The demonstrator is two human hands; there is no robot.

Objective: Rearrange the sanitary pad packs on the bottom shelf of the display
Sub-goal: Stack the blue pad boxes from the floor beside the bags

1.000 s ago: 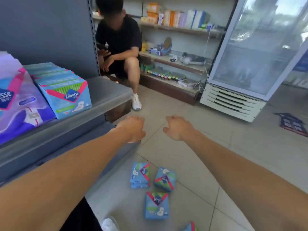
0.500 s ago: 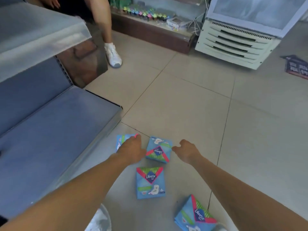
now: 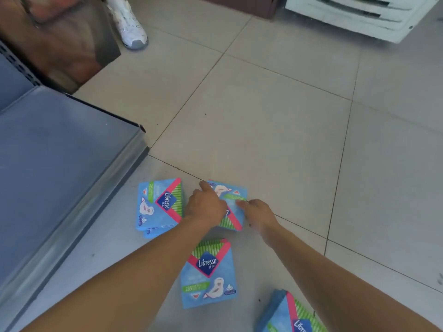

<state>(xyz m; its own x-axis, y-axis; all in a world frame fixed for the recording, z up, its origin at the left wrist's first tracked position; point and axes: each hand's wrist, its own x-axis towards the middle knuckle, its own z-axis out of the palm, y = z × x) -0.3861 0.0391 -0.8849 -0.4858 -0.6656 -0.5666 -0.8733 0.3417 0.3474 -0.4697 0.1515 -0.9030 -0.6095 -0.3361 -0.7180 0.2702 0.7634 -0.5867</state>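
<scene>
Several blue Libresse sanitary pad packs lie on the tiled floor. My left hand (image 3: 206, 207) rests on top of the far middle pack (image 3: 236, 195), one finger stretched along its far corner. My right hand (image 3: 257, 214) touches that pack's right edge with an extended finger. A small stack of packs (image 3: 158, 207) lies just left of my left hand. Another pack (image 3: 208, 274) lies flat between my forearms, and one more (image 3: 290, 315) sits at the bottom edge. The grey bottom shelf (image 3: 60, 168) is on the left with no packs on the part in view.
A person's white shoe (image 3: 129, 22) stands on the floor at the top left, beside a brown panel (image 3: 62, 44). The white grille of a fridge base (image 3: 359, 17) is at the top right. Beige floor tiles (image 3: 275, 121) stretch beyond the packs.
The view has dropped further toward the floor. Both hands moved forward and down onto the far middle pack; half a second ago they hovered on either side of it.
</scene>
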